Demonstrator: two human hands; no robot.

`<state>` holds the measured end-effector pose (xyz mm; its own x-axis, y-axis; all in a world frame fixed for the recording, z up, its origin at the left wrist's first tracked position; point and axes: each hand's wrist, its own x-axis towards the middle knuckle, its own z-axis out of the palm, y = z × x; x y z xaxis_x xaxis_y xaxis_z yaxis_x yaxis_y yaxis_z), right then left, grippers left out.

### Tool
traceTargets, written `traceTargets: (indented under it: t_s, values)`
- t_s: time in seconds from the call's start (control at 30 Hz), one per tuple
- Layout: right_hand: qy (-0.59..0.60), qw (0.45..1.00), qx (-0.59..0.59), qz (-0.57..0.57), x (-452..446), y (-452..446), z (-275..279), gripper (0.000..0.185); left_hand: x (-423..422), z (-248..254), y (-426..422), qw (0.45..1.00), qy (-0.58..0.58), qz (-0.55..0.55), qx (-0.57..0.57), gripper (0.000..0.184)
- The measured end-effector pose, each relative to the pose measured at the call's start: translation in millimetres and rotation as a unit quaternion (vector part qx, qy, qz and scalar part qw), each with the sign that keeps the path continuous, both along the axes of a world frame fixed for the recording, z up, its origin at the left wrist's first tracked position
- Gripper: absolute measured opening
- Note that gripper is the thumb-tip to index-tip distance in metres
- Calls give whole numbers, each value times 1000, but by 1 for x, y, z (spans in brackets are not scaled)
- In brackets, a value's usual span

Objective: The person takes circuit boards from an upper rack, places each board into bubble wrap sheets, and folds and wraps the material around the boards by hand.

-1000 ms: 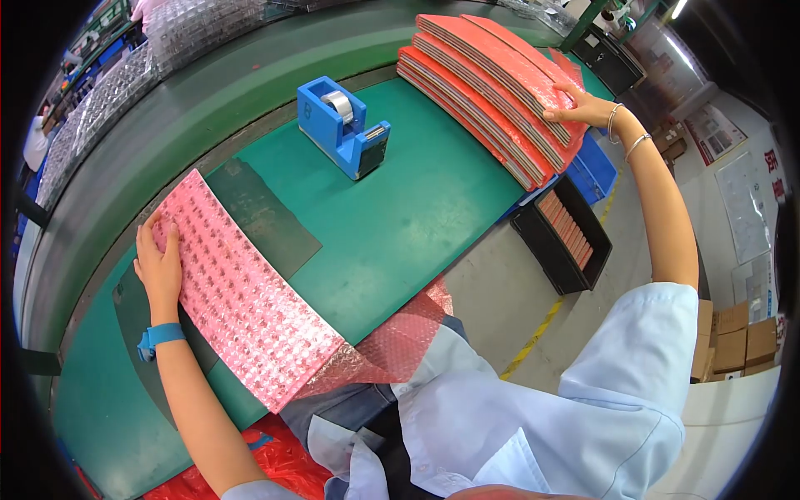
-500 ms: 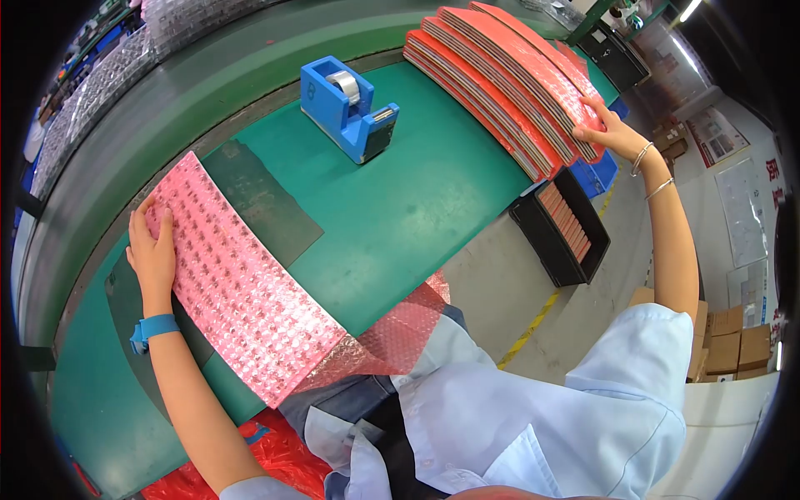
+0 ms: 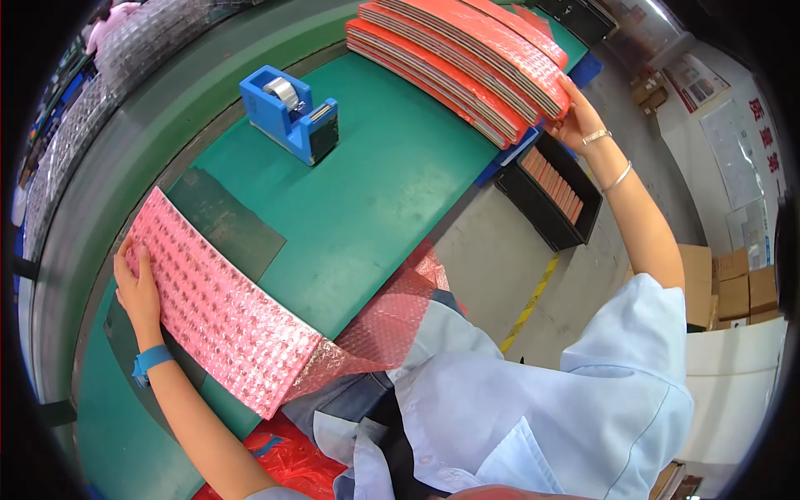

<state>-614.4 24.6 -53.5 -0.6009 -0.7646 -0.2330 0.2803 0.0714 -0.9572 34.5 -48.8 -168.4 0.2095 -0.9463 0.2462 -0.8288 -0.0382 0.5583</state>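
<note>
Left hand (image 3: pixel 137 292) spread on pink bubble wrap (image 3: pixel 225 308); right hand (image 3: pixel 577 118), now slipped lower, curls at red-wrapped stack (image 3: pixel 492 46), seemingly gaining purchase.

A blue tape holder sits on a green table, with boxes and a crate around.
The tape holder (image 3: pixel 279 125), at 11 o'clock, has a shiny roll of tape (image 3: pixel 283 92) in it. The table (image 3: pixel 400 167) has a dark mat (image 3: pixel 229 217) at 9 o'clock. A pile of see-through plastic (image 3: pixel 158 46) is at 10 o'clock, near a person in pink (image 3: pixel 110 27). A black crate (image 3: pixel 529 208) of pink strips (image 3: pixel 552 185) sits at 2 o'clock. Brown boxes (image 3: pixel 733 296) are at 3, a yellow floor line (image 3: pixel 530 304) at 4, and crinkly red plastic (image 3: pixel 292 468) at 7.
</note>
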Motion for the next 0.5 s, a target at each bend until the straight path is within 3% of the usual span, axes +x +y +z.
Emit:
traceTargets:
  t_s: [0.17, 0.5]
  values:
    - [5, 999, 31, -27, 4, -13, 9, 55, -1, 1, 1, 1000, 2, 5, -2, 47]
    - [-14, 1000, -13, 21, 17, -12, 19, 56, -9, 7, 3, 1000, -8, 19, 9, 46]
